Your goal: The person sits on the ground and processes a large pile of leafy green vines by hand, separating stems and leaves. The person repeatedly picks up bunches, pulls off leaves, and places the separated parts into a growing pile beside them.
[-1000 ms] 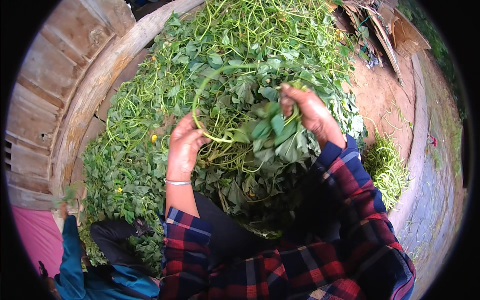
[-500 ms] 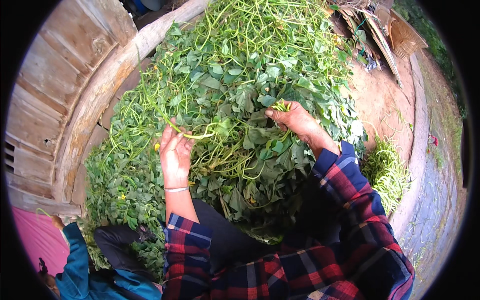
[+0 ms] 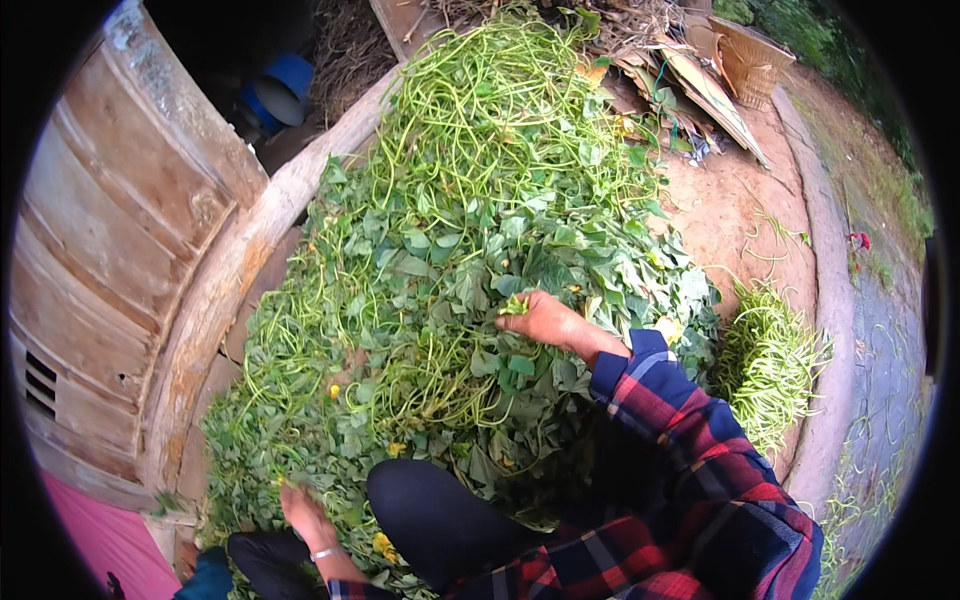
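My right hand is closed on a small bunch of green stems, above the middle of a large heap of leafy green vines. Lower left, my left hand, a light band at its wrist, hovers over or touches the leaves at the heap's near edge. Its fingers are smeared by motion, so whether they grip anything does not show. Close by it lie yellow blossoms. To the right of my right arm sits a pile of stripped pale green stems.
A wooden plank wall and a log beam bound the left side. Beyond the beam lies a blue bucket. Far right stand a woven basket and flattened cardboard. Another person's teal sleeve shows lower left.
My left hand has moved down and left, away from the heap's middle; the long stem it held no longer shows. The right hand keeps its bunch. The view has shifted.
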{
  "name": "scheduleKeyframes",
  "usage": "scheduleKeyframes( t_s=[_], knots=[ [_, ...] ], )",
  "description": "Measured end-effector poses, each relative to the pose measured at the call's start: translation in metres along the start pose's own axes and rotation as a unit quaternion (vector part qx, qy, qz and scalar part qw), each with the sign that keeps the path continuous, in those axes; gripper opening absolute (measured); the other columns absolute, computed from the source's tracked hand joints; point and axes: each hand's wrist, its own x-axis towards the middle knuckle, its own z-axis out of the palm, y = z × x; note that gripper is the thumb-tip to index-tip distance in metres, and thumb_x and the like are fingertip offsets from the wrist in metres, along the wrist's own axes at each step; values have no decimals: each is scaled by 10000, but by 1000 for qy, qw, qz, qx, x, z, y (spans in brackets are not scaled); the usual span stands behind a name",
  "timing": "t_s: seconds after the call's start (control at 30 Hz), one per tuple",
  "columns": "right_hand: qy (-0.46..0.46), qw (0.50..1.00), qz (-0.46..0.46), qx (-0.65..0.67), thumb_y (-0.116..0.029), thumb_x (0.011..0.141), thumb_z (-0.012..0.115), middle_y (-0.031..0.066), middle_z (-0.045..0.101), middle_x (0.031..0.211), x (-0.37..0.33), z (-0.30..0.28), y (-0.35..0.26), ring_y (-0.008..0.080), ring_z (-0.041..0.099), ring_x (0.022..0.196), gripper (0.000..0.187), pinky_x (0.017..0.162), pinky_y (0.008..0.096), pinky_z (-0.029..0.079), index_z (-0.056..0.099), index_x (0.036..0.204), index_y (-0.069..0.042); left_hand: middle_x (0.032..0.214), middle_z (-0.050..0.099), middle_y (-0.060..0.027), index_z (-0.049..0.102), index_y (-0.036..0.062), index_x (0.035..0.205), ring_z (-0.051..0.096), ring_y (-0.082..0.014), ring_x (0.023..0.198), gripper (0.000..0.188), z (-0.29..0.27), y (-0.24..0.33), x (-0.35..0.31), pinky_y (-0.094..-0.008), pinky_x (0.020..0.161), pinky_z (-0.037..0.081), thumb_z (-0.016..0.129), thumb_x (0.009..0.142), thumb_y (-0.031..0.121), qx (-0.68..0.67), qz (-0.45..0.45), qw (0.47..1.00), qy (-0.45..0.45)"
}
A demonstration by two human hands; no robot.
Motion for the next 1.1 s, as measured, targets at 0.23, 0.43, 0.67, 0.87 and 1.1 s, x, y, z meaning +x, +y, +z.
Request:
scheduleKeyframes(
  t_s=[0.23, 0.43, 0.67, 0.87, 1.1],
  knots=[
    [-31, 994, -14, -105, -196, 807, 674, 3, 640, 755, -2, 2, 2, 83, 526, 689, 185, 683, 264, 453, 651, 896, -36, 564, 422, 33, 493, 110, 815, 388, -92, 426, 79, -17, 1, 50, -244, 355, 285, 517, 769, 51, 217, -41, 974, -39],
    [-48, 993, -3, -107, -252, 806, 653, 73, 649, 794, -1, -3, 12, 160, 570, 745, 269, 748, 307, 456, 637, 970, -40, 1351, 386, -223, 303, 3, 1368, 412, -263, 1229, 550, 263, 157, 79, -358, 981, 371, 500, 880, 162, 326, 319, 867, -201],
    [-39, 993, 21, -111, -183, 812, 663, 19, 654, 798, -6, -7, -5, 83, 525, 712, 212, 704, 266, 450, 650, 961, -33, 1044, 531, -128, 470, -37, 1174, 517, -192, 933, 430, 348, 237, -68, -323, 785, 460, 567, 873, 253, 76, 350, 841, -406],
    [-39, 968, -13, -248, -360, 804, 629, 204, 640, 944, -2, -9, 6, 297, 603, 844, 449, 771, 385, 468, 595, 1063, 4, 704, 569, -60, 571, -17, 887, 537, -145, 650, 286, 254, 209, -169, -317, 673, 458, 551, 876, 268, -32, 280, 583, -762],
    [-33, 968, 6, -248, -327, 748, 671, 234, 630, 907, 1, 5, 16, 326, 609, 860, 515, 759, 366, 476, 568, 1070, 61, 698, 569, -65, 577, -18, 886, 539, -147, 640, 270, 295, 185, -230, -315, 662, 458, 538, 872, 249, -105, 306, 443, -836]
  ],
)
